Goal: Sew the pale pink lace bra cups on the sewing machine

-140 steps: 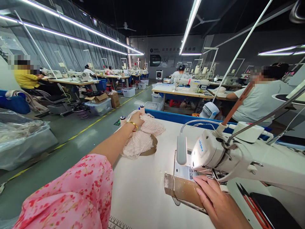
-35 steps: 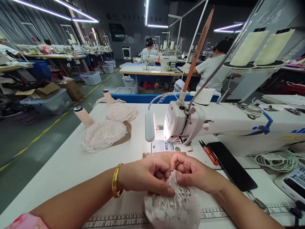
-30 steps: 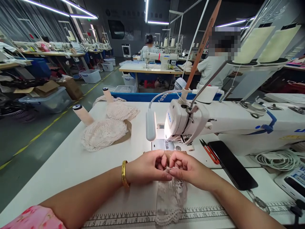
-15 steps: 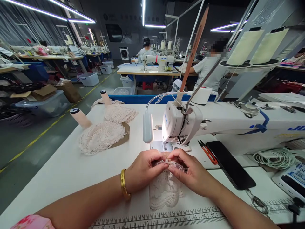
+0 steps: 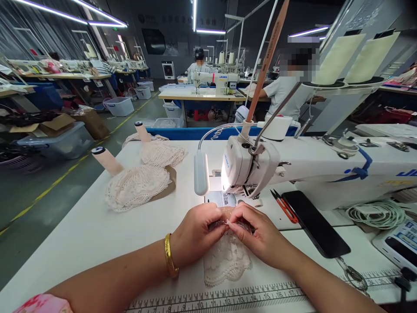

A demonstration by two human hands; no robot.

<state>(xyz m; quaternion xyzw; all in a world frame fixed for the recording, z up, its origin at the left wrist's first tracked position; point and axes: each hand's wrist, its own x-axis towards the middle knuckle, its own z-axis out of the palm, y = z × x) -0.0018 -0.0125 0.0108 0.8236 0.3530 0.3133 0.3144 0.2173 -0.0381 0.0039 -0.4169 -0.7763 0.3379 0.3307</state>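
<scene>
A piece of cream lace fabric (image 5: 227,258) hangs from both hands onto the white table, just in front of the sewing machine (image 5: 249,163). My left hand (image 5: 200,232), with a gold bangle on the wrist, pinches the lace's upper edge between thumb and fingers. Close against it, my right hand (image 5: 257,232) pinches the same edge, the fingertips of both hands nearly meeting. Part of the gathered edge is hidden behind the fingers. The lit needle area (image 5: 228,198) lies just beyond the knuckles.
More lace pieces (image 5: 138,187) and two thread cones (image 5: 107,161) lie at the left. Right of the hands are orange thread snips (image 5: 285,208), a black phone (image 5: 316,224) and a coiled cable (image 5: 374,215). A ruler strip (image 5: 208,302) runs along the front. A co-worker (image 5: 286,93) sits beyond.
The fingertips have drawn closer together on the lace edge, and the part near the thumbs is pinched tighter. The view has shifted slightly.
</scene>
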